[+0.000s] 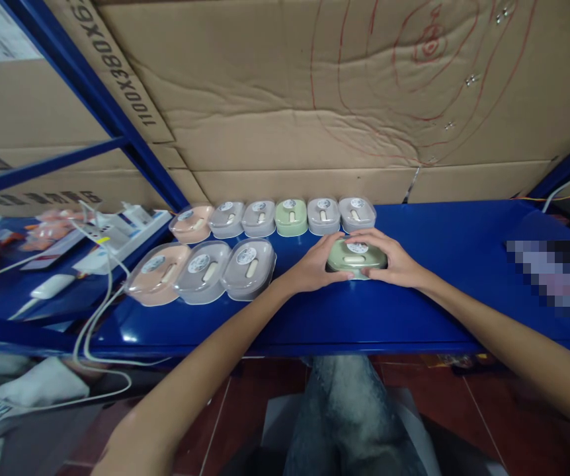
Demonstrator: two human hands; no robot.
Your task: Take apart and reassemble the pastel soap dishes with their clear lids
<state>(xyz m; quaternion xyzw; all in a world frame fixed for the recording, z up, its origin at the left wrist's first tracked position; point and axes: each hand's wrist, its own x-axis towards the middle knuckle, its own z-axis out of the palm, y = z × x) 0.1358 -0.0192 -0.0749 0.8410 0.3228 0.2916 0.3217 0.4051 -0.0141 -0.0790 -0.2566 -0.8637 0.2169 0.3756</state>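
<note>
Between my two hands is a green plastic box [356, 259] with a clear lid, a round white sticker and a pale latch on top. My left hand [319, 266] curls round its left side, thumb along the front edge. From the right, my right hand [395, 260] grips the same box, fingers over the far rim. Just behind it stands a row of similar lidded boxes: a peach one [192, 225], a green one [291, 217] and several grey ones [357, 214]. To the left, a second peach box [159, 273] and two grey boxes [248, 269] form a nearer row.
Everything stands on a blue shelf [444, 231] with cardboard [245, 79] behind it. White cables [109, 264] and a power strip [136, 235] lie at left beyond a blue post [159, 175]. A blurred-out object [557, 277] lies at right.
</note>
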